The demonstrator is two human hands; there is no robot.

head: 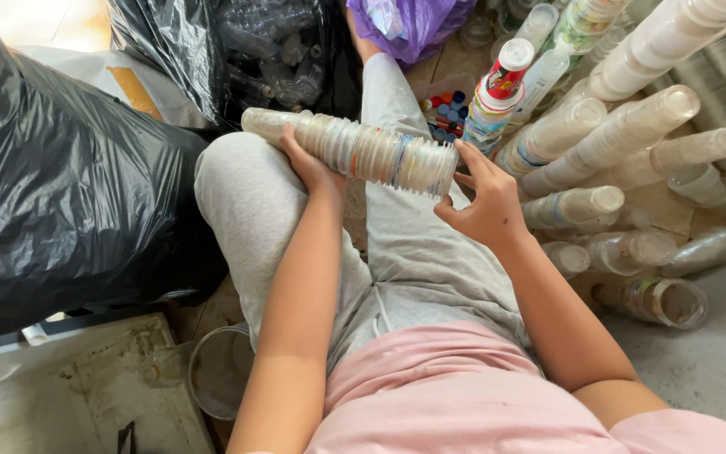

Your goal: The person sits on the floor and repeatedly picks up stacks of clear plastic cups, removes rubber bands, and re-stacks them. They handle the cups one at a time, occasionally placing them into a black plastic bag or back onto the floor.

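A long stack of nested clear plastic cups (355, 147) lies sideways across my lap, over grey trousers. My left hand (306, 164) grips the stack from below near its left half. Against the open right end of the stack, my right hand (485, 202) rests with fingers spread, thumb and fingertips touching the rim of the last cup. Some cups in the stack carry coloured bands.
Several more stacks of nested cups (623, 134) lie piled at the right on the floor. A large black plastic bag (60, 185) bulges at the left, another bag of bottles (270, 50) sits ahead. A purple bag (409, 25), loose bottle caps (445, 109) and a clear tub (220, 370) are nearby.
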